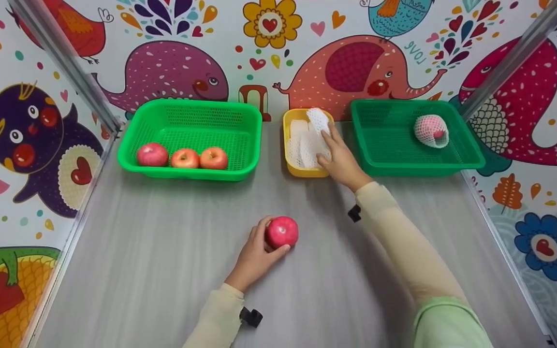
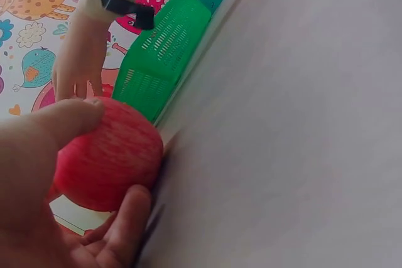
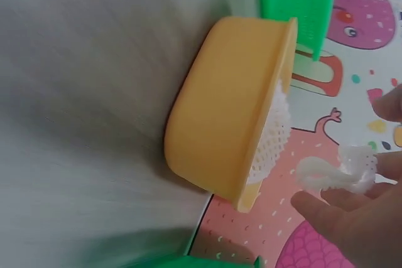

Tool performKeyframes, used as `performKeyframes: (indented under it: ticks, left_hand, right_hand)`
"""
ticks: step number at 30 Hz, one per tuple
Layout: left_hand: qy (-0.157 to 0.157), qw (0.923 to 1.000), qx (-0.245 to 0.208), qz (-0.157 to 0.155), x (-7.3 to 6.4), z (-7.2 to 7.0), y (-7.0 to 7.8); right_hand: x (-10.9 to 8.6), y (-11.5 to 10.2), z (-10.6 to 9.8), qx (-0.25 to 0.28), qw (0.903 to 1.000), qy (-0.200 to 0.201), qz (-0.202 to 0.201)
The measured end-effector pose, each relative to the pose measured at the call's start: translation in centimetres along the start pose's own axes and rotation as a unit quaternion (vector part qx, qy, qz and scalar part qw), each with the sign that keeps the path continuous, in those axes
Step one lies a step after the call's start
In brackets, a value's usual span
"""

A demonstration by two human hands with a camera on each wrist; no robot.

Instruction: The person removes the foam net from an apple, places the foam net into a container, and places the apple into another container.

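Note:
On the table, my left hand [image 1: 258,256] grips a red apple [image 1: 282,232], thumb on one side and fingers round the other. The left wrist view shows the apple's streaked skin [image 2: 113,155] between thumb and fingers. My right hand [image 1: 341,157] reaches over a small yellow basket [image 1: 307,172] that holds several white foam net sleeves [image 1: 300,147]. In the right wrist view, one foam sleeve [image 3: 352,169] lies against the extended fingers above the basket's rim, with the thumb standing apart from it.
A bright green basket [image 1: 191,174] at the back left contains three red fruits [image 1: 185,158]. The dark green basket [image 1: 418,168] at the back right holds one fruit in a foam net [image 1: 431,130]. Patterned walls and metal posts [image 1: 65,63] bound the table.

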State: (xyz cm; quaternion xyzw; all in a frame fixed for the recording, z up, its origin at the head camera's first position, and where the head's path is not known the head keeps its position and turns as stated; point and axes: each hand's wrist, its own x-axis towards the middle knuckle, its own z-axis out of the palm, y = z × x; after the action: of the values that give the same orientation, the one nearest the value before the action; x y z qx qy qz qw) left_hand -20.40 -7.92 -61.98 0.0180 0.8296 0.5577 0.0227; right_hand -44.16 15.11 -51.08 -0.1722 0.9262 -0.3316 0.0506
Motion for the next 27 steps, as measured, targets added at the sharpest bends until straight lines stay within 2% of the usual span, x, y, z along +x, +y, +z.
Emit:
performKeyframes:
  ticks: [7,15,19,24,27]
  left_hand:
    - [0.000,1.0000,-0.002,-0.004,0.0,0.3,-0.3]
    - [-0.007,0.9999,-0.003,-0.008,0.0,0.1,0.0]
    - [-0.005,1.0000,0.000,-0.007,0.0,0.0,0.1]
    - [-0.003,1.0000,0.005,-0.007,0.1,0.0,0.1]
    - [-0.002,0.9999,0.009,-0.007,0.0,0.0,0.0]
  right_hand:
    - [3.4,-0.7,1.3,-0.050,0.9958,-0.076,-0.003]
    - [5.1,-1.4,3.1,-0.104,0.9831,-0.150,-0.003]
    - [5.7,-1.8,3.8,-0.119,0.9792,-0.164,0.000]
    - [6.2,-2.0,4.7,-0.145,0.9762,-0.159,0.020]
    - [6.6,-1.9,5.1,-0.173,0.9719,-0.159,0.016]
